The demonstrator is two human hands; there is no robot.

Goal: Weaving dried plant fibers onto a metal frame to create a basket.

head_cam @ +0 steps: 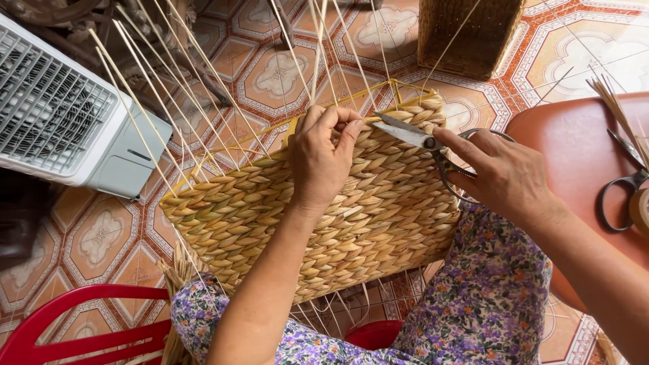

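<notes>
A half-woven straw basket (270,216) rests on my lap, its side of braided golden strands facing up. Thin pale spokes (149,115) stick out from its top edge along a yellow wire frame (230,142). My left hand (324,155) pinches a strand at the basket's upper rim. My right hand (500,176) holds metal scissors (412,135), blades open and pointing left at the pinched strand, close to my left fingertips.
A white fan heater (61,115) stands on the tiled floor at left. A finished woven basket (466,34) sits at the top. A red-brown stool (574,155) at right carries another pair of scissors (625,182) and thin sticks (618,115). A red plastic chair (74,324) is at bottom left.
</notes>
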